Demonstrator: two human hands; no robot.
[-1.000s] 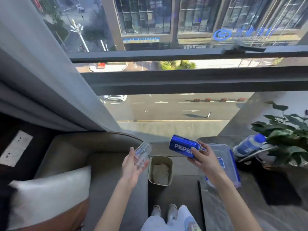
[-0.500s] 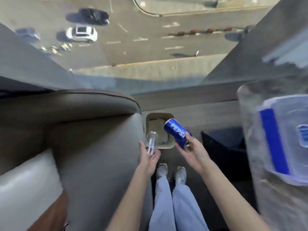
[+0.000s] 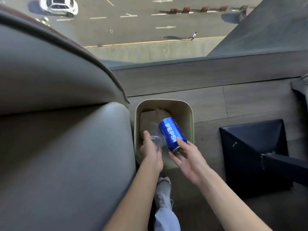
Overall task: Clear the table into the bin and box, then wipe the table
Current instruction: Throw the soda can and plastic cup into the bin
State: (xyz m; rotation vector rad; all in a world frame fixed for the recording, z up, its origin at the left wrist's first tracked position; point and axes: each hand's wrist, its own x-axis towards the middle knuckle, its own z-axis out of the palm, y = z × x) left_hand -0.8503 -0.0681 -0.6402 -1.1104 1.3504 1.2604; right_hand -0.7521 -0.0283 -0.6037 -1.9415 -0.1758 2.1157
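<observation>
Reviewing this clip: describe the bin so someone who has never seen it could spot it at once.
Find the big grey sofa filling the left side. The bin stands on the floor against its right edge. It is the only open, beige, rounded-square container, with a blue can above it.

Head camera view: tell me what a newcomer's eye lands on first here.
The shiny blue Pepsi can stands out first, tilted over the open beige plastic bin at centre and held by the right hand. Beside it the left hand holds a clear plastic cup over the same bin. A large grey upholstered sofa fills the left side.
</observation>
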